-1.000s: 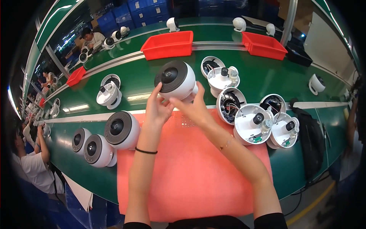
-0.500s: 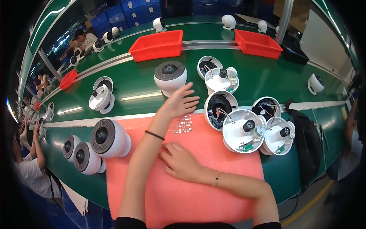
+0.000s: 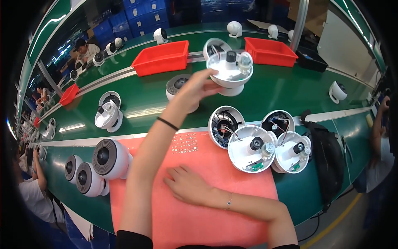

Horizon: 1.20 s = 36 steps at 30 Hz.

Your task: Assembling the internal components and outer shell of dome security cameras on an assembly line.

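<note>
My left hand [image 3: 196, 88] seemingly grasps the far open white housing [image 3: 230, 76] by its left side only, so it could tip; my right hand [image 3: 187, 185] lies unclenched on the pink mat [image 3: 178, 224].

Assembly workshop: opened devices [image 3: 224, 75], co-workers [image 3: 38, 198]

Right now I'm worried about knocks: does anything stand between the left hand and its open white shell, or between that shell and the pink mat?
Nothing separates the left hand from the open white shell, which it grips. Toward the pink mat, another shell's dark half stands in the way, directly below it in the picture.
</note>
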Tool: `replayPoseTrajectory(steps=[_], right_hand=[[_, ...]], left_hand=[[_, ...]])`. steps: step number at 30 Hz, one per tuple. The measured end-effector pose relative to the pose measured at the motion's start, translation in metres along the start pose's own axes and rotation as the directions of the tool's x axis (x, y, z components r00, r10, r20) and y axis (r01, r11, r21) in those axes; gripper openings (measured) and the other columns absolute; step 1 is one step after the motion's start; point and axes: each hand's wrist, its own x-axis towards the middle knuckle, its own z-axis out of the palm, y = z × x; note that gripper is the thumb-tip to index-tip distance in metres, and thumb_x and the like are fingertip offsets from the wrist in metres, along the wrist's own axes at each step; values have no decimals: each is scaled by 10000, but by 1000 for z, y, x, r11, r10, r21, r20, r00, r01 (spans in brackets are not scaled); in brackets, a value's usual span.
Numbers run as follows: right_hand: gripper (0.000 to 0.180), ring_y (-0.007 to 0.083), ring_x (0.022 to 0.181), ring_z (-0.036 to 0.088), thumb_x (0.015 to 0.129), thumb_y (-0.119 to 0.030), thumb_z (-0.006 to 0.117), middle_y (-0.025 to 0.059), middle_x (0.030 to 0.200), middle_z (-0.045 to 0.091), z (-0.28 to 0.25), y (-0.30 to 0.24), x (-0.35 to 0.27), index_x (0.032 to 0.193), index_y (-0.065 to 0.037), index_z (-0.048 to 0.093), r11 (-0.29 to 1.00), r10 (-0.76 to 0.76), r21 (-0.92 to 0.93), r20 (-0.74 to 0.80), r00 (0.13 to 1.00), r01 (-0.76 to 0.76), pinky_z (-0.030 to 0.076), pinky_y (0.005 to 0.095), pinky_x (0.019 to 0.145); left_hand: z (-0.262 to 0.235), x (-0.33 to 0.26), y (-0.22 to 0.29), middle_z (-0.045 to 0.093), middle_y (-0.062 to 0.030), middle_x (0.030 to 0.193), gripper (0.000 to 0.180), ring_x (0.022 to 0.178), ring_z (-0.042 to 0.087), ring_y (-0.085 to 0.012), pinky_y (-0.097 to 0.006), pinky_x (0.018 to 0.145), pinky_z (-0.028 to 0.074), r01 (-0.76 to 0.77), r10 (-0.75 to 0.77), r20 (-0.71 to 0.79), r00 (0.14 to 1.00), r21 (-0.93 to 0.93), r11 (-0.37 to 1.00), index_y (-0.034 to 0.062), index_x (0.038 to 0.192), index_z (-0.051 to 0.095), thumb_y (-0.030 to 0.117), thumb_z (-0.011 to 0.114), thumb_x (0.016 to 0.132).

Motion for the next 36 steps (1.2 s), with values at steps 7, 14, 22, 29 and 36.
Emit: replayPoseTrajectory(steps=[7, 14, 22, 29, 36], right_hand=[[502, 309, 883, 590, 597, 64, 646, 145, 930, 589, -154, -27, -18, 1075, -13, 514, 995, -97, -35, -617, 781, 96, 468, 367, 744], [472, 363, 1181, 321, 522, 5, 699, 125, 1239, 447, -170, -18, -33, 959, -131, 582, 775, -93, -590, -459, 883, -225, 313, 497, 977], [257, 310, 1009, 401, 480, -84, 652, -22, 923, 624, -156, -27, -65, 630, -199, 478, 712, -455, -699, -393, 799, 62, 319, 514, 970], [173, 333, 835, 608, 656, -38, 622, 147, 919, 631, -96, -70, -78, 722, -47, 463, 969, -131, 185, -182, 975, 165, 514, 443, 700], [204, 273, 811, 604, 727, -82, 662, 140, 991, 605, -50, -112, -62, 888, 1, 568, 716, -14, 675, 268, 963, -178, 497, 334, 730]], left_hand=[[-43, -104, 94, 590, -140, 1050, 549, 947, 580, -236, -313, 842, 455, -62, 62, 9, 998, 266, 962, -19, 1152, 489, 380, 448, 777], [-93, -168, 90, 626, -68, 824, 219, 736, 603, -131, -258, 714, 486, -22, -13, 208, 978, 167, 986, 11, 835, 618, 165, 490, 745], [-65, -187, 74, 592, -104, 951, 458, 860, 578, -137, -237, 765, 450, -22, -115, 365, 924, 351, 936, -27, 1076, 552, 264, 601, 725], [-56, -157, 18, 641, -62, 860, 366, 825, 593, -132, -249, 703, 455, -184, -664, 577, 475, 804, 566, 2, 910, 656, 305, 709, 713], [-8, -255, -32, 627, -99, 770, 187, 707, 590, -251, -350, 625, 470, -618, -578, 676, 458, 709, 340, 78, 740, 634, 162, 704, 589]])
